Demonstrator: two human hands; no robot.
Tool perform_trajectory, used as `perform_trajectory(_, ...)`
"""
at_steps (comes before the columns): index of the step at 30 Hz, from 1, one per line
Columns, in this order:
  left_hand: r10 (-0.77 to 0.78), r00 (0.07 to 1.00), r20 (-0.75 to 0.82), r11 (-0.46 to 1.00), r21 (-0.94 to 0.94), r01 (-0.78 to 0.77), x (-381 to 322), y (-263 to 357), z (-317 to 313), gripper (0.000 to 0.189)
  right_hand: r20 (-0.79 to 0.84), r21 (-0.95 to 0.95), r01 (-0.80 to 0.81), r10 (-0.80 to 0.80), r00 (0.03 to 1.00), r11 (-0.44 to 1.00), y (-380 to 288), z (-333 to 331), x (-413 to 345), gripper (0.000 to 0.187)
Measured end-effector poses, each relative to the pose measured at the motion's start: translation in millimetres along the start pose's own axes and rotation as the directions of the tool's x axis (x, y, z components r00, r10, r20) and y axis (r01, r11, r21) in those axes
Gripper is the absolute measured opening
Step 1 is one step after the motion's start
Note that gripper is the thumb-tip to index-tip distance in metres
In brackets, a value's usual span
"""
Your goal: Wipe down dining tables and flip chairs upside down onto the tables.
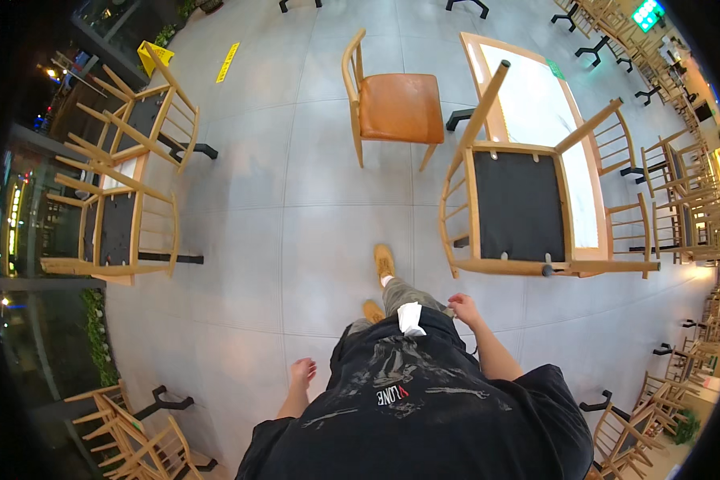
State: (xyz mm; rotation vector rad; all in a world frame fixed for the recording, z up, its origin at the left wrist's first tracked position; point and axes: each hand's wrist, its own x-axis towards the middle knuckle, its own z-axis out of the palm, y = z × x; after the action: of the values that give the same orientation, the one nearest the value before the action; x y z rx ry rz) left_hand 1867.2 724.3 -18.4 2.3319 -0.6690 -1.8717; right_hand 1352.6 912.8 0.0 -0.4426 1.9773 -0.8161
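Note:
My left hand (303, 370) hangs at my side over the grey floor, fingers loosely bent, and nothing shows in it. On the other side, my right hand (465, 308) swings beside my thigh, also without anything visible in it. A white folded tissue (410, 319) sticks out at the waist of my black shirt. Ahead of my feet, a wooden chair (400, 108) with a brown seat stands upright on the floor. To my right, an upturned wooden chair (520, 207) rests on a table (537, 102) with a white top and wooden edge.
Upturned chairs (120, 234) sit on tables along the glass wall at left. More stacked chairs (141, 441) are at lower left. A yellow floor sign (156, 57) and a yellow floor strip (228, 62) lie ahead. Rows of chairs (677, 174) line the right side.

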Motion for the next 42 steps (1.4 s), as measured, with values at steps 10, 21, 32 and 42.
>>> perform_trajectory(10, 0.274, 0.906, 0.322, 0.905, 0.234, -0.356, 22.2, 256.0, 94.7, 0.024, -0.048, 0.060, -0.405, 0.408, 0.912, 0.912, -31.1, 56.9, 118.7, 0.022)
perform_trajectory(21, 0.251, 0.965, 0.074, 0.962, 0.090, -0.258, 76.5, 416.9, 68.3, 0.021, -0.140, 0.460, 0.022, 0.048, 0.989, 0.887, -294.7, 13.1, 306.8, 0.019)
perform_trajectory(32, 0.208, 0.954, 0.217, 0.915, 0.301, -0.268, 191.2, 581.6, 83.3, 0.025, -0.155, 0.224, -0.266, 0.304, 0.940, 0.938, -343.5, 80.3, 390.8, 0.017)
perform_trajectory(42, 0.371, 0.912, 0.172, 0.913, 0.111, -0.393, 252.1, 893.4, 66.4, 0.016, -0.747, 0.167, 0.062, 0.085, 0.660, 0.984, -554.6, 80.4, 469.6, 0.029)
